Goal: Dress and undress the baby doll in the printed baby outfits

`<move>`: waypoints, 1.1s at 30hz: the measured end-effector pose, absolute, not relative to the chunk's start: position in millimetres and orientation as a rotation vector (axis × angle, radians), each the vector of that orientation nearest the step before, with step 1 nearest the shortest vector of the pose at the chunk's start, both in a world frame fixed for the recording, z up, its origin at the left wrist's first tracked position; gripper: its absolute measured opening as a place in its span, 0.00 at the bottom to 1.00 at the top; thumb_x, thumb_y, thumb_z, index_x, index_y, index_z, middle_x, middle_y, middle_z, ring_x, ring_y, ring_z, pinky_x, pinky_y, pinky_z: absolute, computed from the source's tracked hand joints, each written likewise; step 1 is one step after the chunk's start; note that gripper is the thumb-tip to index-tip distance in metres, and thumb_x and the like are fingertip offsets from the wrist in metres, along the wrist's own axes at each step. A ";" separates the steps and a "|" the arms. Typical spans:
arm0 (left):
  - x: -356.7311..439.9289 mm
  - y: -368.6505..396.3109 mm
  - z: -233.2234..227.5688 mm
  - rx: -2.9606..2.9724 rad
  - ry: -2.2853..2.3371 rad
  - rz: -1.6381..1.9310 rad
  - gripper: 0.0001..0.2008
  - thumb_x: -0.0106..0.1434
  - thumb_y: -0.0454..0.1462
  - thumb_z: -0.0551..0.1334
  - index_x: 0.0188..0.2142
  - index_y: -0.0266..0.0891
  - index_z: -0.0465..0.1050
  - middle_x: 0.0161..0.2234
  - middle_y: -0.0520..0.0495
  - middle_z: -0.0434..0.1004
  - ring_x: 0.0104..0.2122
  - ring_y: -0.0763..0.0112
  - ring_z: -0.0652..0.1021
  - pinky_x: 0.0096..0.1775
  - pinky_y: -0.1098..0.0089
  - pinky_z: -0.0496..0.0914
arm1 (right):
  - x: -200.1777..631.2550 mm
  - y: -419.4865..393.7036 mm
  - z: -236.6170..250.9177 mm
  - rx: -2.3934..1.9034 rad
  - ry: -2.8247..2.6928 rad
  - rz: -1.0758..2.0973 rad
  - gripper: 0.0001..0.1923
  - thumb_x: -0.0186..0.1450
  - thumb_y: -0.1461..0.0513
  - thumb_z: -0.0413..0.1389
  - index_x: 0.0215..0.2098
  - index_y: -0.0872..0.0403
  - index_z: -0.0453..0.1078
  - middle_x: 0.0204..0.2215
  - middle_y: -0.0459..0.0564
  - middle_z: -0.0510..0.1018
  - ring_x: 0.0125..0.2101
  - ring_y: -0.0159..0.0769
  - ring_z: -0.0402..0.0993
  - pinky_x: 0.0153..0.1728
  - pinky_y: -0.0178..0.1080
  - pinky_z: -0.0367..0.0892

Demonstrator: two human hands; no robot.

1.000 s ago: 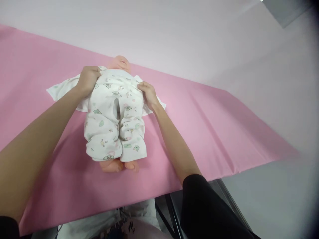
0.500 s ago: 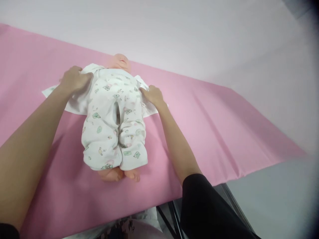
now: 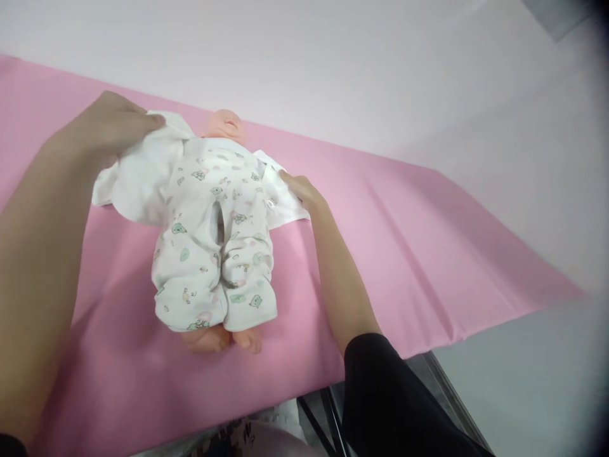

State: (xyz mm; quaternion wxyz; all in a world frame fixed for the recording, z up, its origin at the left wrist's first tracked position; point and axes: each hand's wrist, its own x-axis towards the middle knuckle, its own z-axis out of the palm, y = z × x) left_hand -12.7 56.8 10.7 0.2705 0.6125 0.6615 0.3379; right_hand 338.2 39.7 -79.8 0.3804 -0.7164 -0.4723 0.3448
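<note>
A baby doll (image 3: 214, 235) in a printed romper (image 3: 216, 254) lies on the pink sheet (image 3: 428, 254). The left hand (image 3: 107, 130) pinches the romper's lifted flap; the right hand (image 3: 302, 190) rests, seemingly flat, on the other flap.

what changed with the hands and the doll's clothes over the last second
The left hand left the doll's chest, went out to its own side and now lifts the white garment flap it grips off the pink sheet. The right hand slid off the doll's side and lies flat on the other flap. The doll stayed on its back, feet toward the camera.
</note>
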 end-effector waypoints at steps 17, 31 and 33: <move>77.8 5.9 6.9 1.856 0.937 0.748 0.25 0.55 0.37 0.64 0.54 0.45 0.68 0.52 0.45 0.70 0.38 0.63 0.77 0.41 0.62 0.72 | 327.2 50.2 -52.6 -1.786 -1.421 0.055 0.08 0.61 0.65 0.53 0.25 0.54 0.59 0.25 0.45 0.63 0.32 0.35 0.63 0.42 0.42 0.63; 72.2 42.7 -27.1 2.267 1.498 0.861 0.18 0.65 0.39 0.47 0.43 0.36 0.74 0.50 0.39 0.70 0.50 0.47 0.70 0.53 0.54 0.62 | 192.9 32.8 -15.5 -1.605 -1.823 0.196 0.08 0.68 0.64 0.51 0.30 0.56 0.62 0.28 0.50 0.62 0.42 0.48 0.66 0.51 0.55 0.59; 72.8 42.1 -27.4 2.294 1.521 0.842 0.20 0.65 0.39 0.47 0.46 0.36 0.74 0.52 0.37 0.68 0.49 0.44 0.71 0.50 0.52 0.64 | 190.8 43.7 -15.7 -1.713 -1.835 0.145 0.07 0.69 0.63 0.49 0.33 0.56 0.65 0.31 0.52 0.64 0.44 0.51 0.65 0.51 0.56 0.57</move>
